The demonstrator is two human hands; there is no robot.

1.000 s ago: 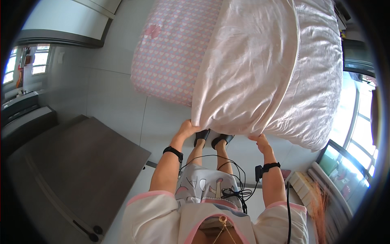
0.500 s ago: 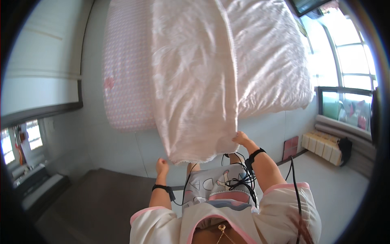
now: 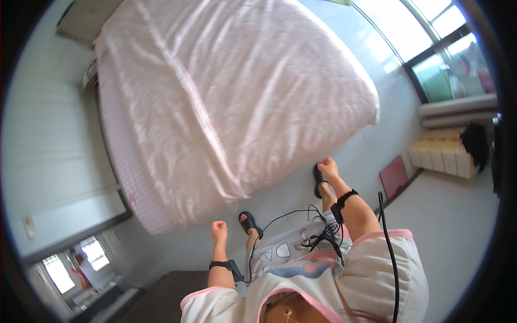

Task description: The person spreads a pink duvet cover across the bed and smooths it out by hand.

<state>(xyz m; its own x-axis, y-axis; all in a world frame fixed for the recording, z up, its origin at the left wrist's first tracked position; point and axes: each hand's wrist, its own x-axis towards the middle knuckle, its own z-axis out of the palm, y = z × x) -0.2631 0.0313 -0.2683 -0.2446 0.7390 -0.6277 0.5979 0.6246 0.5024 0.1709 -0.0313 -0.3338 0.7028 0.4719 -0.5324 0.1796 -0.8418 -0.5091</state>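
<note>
Farthest left of the left fingers stands a pale cabinet (image 3: 48, 161) with a dark lower edge, and below it, level with or lower than those fingers, bright windows (image 3: 59, 273) show small. Nearer, up and to the left of the left fingers, a checked pink-and-lilac sheet (image 3: 119, 148) shows as a strip. Beside it, partly over it, the pale pink bed cover (image 3: 231, 102) spreads wide above both sets of fingers; a long raised fold slants down it, ending just up and to the right of the left fingers.

The left hand (image 3: 219, 231) hovers just off the cover's near edge, its fingers curled narrow; a black strap (image 3: 222, 265) rings the wrist below. Right of these fingers is a black slipper (image 3: 249, 225), then a tangled black cable (image 3: 326, 238), lower down.

The right hand (image 3: 328, 168) sits below the cover's near right part, apart from it, fingers folded narrow too. Right of them, a pink panel (image 3: 394, 176) stands near a cream ribbed row (image 3: 439, 156) bearing a black item (image 3: 475, 144).
</note>
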